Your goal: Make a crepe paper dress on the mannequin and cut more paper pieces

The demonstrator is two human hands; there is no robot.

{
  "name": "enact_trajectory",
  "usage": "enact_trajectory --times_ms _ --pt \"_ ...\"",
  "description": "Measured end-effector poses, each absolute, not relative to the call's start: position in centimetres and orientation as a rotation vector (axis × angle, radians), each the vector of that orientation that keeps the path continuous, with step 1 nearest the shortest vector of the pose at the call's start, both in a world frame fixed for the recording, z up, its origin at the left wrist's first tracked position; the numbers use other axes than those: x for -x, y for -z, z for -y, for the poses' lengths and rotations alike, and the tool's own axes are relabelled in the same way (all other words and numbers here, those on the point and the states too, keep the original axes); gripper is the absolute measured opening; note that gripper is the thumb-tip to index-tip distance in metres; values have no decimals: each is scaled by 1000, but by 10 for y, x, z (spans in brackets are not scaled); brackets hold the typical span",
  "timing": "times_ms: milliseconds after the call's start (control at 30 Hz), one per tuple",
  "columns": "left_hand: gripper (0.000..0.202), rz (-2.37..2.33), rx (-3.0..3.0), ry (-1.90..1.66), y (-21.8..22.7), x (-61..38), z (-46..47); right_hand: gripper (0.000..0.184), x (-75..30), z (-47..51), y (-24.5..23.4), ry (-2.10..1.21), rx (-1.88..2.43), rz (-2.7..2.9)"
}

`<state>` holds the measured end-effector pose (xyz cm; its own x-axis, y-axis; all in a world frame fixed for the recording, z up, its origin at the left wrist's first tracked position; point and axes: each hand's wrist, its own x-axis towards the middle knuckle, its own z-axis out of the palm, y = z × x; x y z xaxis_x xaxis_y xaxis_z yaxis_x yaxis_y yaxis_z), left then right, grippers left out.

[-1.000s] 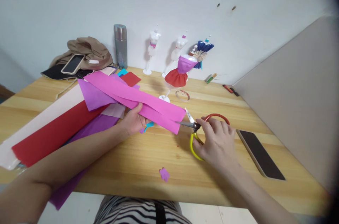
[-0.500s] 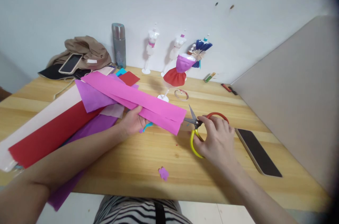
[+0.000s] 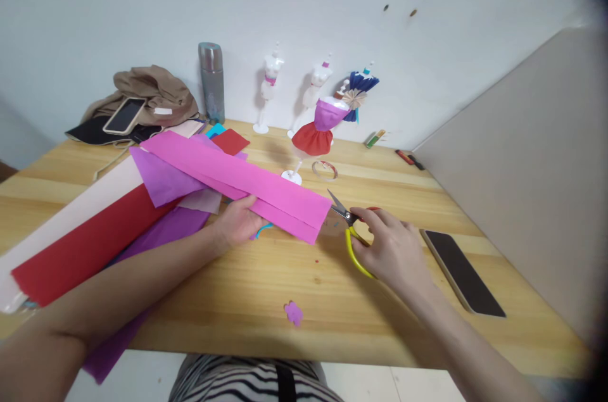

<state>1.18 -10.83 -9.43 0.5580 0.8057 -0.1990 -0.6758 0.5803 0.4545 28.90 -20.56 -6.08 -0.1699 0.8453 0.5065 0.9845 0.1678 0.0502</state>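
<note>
My left hand (image 3: 237,223) grips the lower edge of a folded strip of bright pink crepe paper (image 3: 237,177) and holds it just above the wooden table (image 3: 304,288). My right hand (image 3: 389,251) is closed round the yellow and red handles of a pair of scissors (image 3: 350,231). The blades are slightly apart and point at the paper's right end, almost touching it. A small turquoise piece peeks out under my left hand.
Red, white, lilac and purple paper sheets (image 3: 90,231) lie at the left. A dressed doll stand (image 3: 313,136), two bare stands, a tape ring (image 3: 325,169) and a steel flask (image 3: 211,82) stand behind. A phone (image 3: 460,272) lies at the right, a purple scrap (image 3: 293,312) near the front edge.
The scissors lifted off the paper's edge and swung their blades up and back; my right hand closed over the red handle. The pink strip shifted slightly left with my left hand.
</note>
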Motion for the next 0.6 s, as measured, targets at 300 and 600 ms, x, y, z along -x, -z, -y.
enact_trajectory --times_ms 300,600 --pt "51 -447 -396 -895 99 -12 109 30 -291 203 53 520 1788 2143" --pt "51 -427 -341 -892 95 -7 103 32 -292 181 53 39 1715 2172"
